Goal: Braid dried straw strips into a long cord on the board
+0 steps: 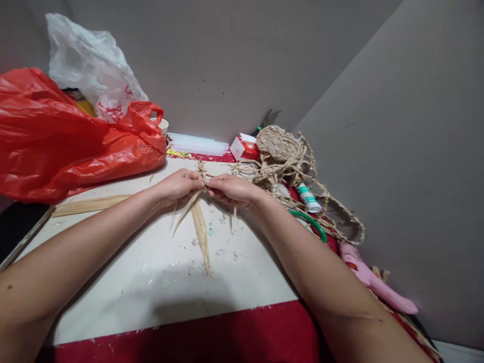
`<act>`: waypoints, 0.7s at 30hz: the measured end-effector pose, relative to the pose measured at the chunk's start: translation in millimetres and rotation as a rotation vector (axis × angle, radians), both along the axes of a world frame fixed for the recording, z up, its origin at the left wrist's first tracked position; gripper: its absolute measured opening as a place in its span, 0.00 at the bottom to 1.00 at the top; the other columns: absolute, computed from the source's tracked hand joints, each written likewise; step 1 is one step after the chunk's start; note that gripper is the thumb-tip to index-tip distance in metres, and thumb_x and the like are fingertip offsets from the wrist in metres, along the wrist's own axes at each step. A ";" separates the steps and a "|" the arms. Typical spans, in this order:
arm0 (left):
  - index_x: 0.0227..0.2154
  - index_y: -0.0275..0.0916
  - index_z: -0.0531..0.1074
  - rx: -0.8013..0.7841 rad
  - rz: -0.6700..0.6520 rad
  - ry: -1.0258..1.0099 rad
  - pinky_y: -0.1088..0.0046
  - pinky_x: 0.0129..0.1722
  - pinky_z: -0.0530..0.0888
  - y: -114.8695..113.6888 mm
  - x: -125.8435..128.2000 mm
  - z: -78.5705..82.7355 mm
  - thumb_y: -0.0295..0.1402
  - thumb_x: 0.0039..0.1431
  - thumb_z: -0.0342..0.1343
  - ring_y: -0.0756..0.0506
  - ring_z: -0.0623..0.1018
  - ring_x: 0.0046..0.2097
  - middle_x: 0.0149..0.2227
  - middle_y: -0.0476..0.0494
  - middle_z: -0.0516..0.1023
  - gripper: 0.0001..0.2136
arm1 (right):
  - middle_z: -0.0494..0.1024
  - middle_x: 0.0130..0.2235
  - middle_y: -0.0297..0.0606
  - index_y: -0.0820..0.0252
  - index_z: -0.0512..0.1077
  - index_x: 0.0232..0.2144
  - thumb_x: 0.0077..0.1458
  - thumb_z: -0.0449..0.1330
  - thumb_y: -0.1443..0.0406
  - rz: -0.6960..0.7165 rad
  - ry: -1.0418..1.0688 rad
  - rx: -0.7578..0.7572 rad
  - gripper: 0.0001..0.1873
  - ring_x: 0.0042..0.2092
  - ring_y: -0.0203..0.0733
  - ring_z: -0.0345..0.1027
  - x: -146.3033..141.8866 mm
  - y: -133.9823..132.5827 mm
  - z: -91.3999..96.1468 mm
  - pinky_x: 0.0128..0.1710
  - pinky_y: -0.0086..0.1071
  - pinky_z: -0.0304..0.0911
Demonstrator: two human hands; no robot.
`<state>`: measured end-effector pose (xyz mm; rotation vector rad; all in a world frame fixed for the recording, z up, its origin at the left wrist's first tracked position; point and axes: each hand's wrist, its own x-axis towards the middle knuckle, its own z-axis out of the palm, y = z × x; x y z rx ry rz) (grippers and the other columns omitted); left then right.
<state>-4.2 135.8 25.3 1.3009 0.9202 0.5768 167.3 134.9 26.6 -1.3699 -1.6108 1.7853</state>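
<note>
Both of my hands meet over the white board, fingertips almost touching. My left hand is closed in a pinch on dry straw-coloured leaf strips, whose loose ends fan out downward onto the board. From the other side my right hand pinches the same strips close to the left fingertips. A knotted bit of braided cord shows just beyond the fingers and seems to run right toward a coiled braided rope. The exact grip point is hidden by the fingers.
A red plastic bag and a whitish bag stand left. Clear sticks, a red-and-white box, a white-and-green tube and a pink glue gun lie around the board. Grey walls close the back and right.
</note>
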 end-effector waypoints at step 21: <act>0.24 0.35 0.73 0.728 -0.056 0.945 0.73 0.27 0.60 -24.1 7.3 28.6 0.33 0.53 0.46 0.45 0.70 0.27 0.25 0.38 0.74 0.11 | 0.48 0.11 0.22 0.59 0.54 0.16 0.50 0.53 0.69 -0.286 0.346 -0.246 0.14 0.13 0.24 0.34 -21.4 -14.2 -8.8 0.10 0.19 0.33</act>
